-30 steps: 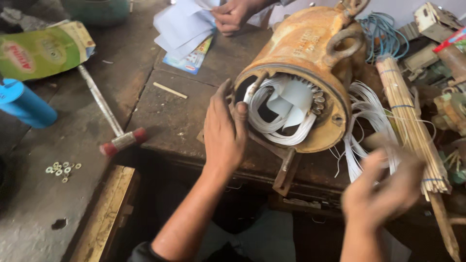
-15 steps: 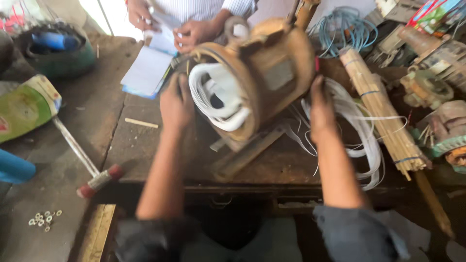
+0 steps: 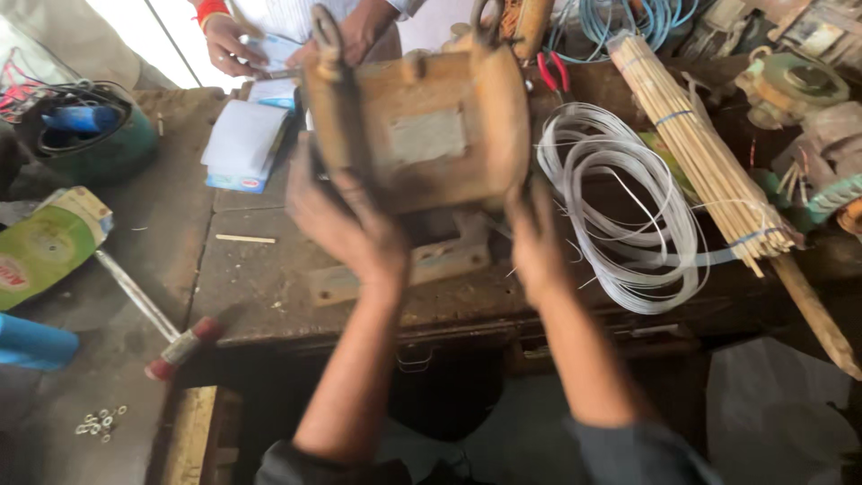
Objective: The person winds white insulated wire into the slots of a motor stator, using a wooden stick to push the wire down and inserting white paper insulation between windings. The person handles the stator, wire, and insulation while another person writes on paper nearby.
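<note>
The rusty orange motor housing (image 3: 422,126) is gripped from both sides over the dark worktop (image 3: 269,287) — the left hand (image 3: 346,220) is pressed against its left end, the right hand (image 3: 537,242) against its lower right edge, fingers spread flat on the casing. A coil of white wire (image 3: 620,216) lies just right of it, beside a bundle of thin sticks (image 3: 700,153). Another person's hands (image 3: 229,40) are seen beyond — by a stack of papers (image 3: 242,144).

Worn metal workbench (image 3: 269,296) carries: orange motor housing (image 3: 422,126), white wire coil (image 3: 628,216), bamboo stick bundle (image 3: 700,153), paper stack (image 3: 242,144).
</note>
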`<action>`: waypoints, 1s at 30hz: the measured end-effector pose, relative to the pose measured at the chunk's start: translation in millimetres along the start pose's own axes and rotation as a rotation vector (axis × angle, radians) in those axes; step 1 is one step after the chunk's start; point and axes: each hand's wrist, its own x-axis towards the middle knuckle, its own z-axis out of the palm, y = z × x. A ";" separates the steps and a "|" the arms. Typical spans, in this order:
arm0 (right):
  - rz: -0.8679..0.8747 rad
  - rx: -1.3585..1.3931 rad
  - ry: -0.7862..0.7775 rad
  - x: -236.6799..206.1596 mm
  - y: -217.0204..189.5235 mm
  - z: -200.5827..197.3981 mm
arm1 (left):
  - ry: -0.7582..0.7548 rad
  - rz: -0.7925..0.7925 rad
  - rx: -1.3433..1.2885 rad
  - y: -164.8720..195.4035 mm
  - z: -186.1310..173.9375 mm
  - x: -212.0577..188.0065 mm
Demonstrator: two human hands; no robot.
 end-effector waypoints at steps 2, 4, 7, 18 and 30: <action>-0.042 -0.314 0.016 -45.5 -5.9 0.4 | 0.026 -0.007 -0.026 -9.3 -9.1 11.9; -0.058 -0.369 0.012 -84.8 -13.6 1.5 | -0.003 0.005 -0.117 -16.7 -14.9 15.2; -0.014 -0.434 -0.038 -131.9 -27.6 10.3 | -0.066 -0.095 -0.399 -35.9 -10.8 23.4; -0.695 -0.475 -0.474 -129.0 -89.1 65.0 | -0.349 0.170 -0.390 -117.9 58.4 97.0; -0.710 -0.547 0.054 -26.8 -46.6 -25.4 | -0.695 0.390 -0.083 27.8 -77.2 -78.3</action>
